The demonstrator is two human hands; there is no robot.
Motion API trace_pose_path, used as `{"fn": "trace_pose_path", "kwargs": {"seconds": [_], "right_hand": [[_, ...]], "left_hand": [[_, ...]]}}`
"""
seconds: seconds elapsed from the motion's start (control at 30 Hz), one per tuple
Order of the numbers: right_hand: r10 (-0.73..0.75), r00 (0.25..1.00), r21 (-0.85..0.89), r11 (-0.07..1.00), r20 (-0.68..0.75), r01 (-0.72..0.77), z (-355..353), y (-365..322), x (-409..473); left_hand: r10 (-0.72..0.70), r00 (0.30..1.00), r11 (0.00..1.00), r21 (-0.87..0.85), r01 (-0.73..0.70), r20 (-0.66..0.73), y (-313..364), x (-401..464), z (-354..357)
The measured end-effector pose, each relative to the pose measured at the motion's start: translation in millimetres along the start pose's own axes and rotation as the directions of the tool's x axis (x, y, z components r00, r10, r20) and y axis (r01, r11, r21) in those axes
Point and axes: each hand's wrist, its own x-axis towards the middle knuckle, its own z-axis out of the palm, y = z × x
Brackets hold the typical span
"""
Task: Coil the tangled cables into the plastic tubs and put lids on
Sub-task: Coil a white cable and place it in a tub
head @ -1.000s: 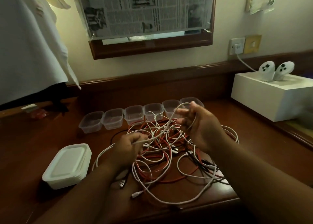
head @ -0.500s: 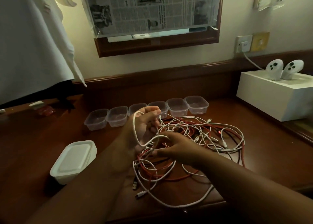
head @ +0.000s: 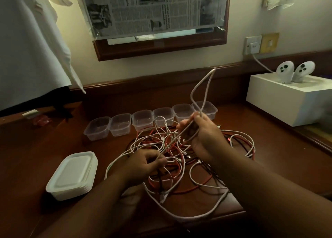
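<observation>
A tangle of white, red and black cables (head: 181, 169) lies on the wooden desk in front of me. My right hand (head: 203, 137) grips a white cable (head: 200, 90) whose loop stands up above the hand. My left hand (head: 143, 164) pinches the same white cable lower down, over the pile, and the stretch between the hands is taut. Behind the pile stands a row of several clear plastic tubs (head: 120, 124), all without cables in them. A stack of white lids (head: 73, 174) sits at the left of the pile.
A white box (head: 287, 101) with two white controllers (head: 294, 71) stands at the right, wired to a wall socket (head: 252, 44). A white garment (head: 30, 45) hangs at the left. A framed newspaper (head: 152, 11) is on the wall. The desk's front edge runs just below the cables.
My right hand has risen to the right, drawing a tall loop of white cable up. My left hand has dropped from in front of the tubs to the pile's near side.
</observation>
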Motion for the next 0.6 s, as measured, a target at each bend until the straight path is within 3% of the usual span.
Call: {"fn": "trace_pose_path", "kwargs": {"seconds": [0.13, 0.2, 0.23, 0.27, 0.33, 0.4, 0.47, 0.53, 0.6], "right_hand": [[-0.046, 0.998, 0.097, 0.994, -0.051, 0.051, -4, -16, 9], [-0.08, 0.997, -0.093, 0.993, -0.021, 0.078, -8, -20, 11], [-0.077, 0.997, -0.277, 0.958, 0.016, 0.079, -10, -21, 11], [-0.046, 0.997, -0.487, 0.87, 0.062, 0.071, -10, -20, 9], [0.102, 0.981, -0.808, 0.585, 0.167, 0.077, -9, -18, 4], [0.304, 0.921, -0.931, 0.34, 0.243, 0.133, -5, -14, 1], [0.368, 0.895, -0.963, 0.187, 0.252, 0.194, -2, -9, 0], [0.297, 0.914, -0.953, 0.209, 0.276, 0.22, 3, -5, 0], [0.183, 0.941, -0.908, 0.368, 0.283, 0.201, 8, -4, -1]], "left_hand": [[0.009, 0.997, 0.998, 0.063, -0.004, -0.078, -13, 4, -3], [0.046, 0.981, 0.999, 0.029, -0.042, -0.189, -15, 8, -2], [0.066, 0.967, 0.998, -0.002, -0.069, -0.245, -13, 10, -2], [0.083, 0.954, 0.995, -0.035, -0.097, -0.288, -10, 13, -2], [0.133, 0.934, 0.986, -0.05, -0.158, -0.331, -4, 19, -3], [0.201, 0.919, 0.976, -0.006, -0.216, -0.339, 0, 24, -4], [0.2, 0.92, 0.974, -0.037, -0.225, -0.338, 2, 27, -3], [0.13, 0.933, 0.972, -0.14, -0.186, -0.335, 1, 28, -1], [0.09, 0.944, 0.958, -0.231, -0.169, -0.318, -4, 27, 3]]}}
